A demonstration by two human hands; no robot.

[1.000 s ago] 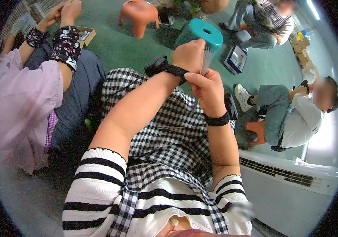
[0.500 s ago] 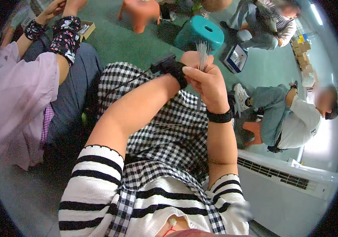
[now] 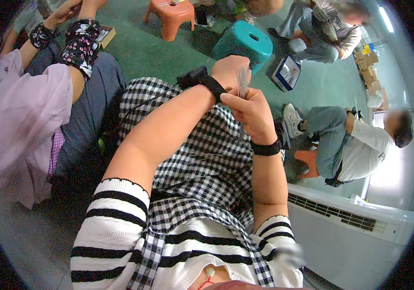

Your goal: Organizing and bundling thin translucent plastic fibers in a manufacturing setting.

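Nearer than the teal stool (image 3: pixel 253 37), the right hand (image 3: pixel 252 114) is pinching thin grey strands (image 3: pixel 242 79) between its fingers, apparently steadying them, while the left hand (image 3: pixel 230 70) is hiding its fingers' state, the next move probably calling for even pressure.

A: What type of place do we identify?
B: We identify a workroom, most likely a small workshop.
A: Which indicators do we record?
B: We record seated people (image 3: pixel 365 152), low stools (image 3: pixel 251 38), a green floor (image 3: pixel 137 53), an open box (image 3: pixel 280 82) of pale pieces (image 3: pixel 290 72), cartons (image 3: pixel 369 59) stacked along the wall (image 3: pixel 401 63) and a tube light (image 3: pixel 386 19).
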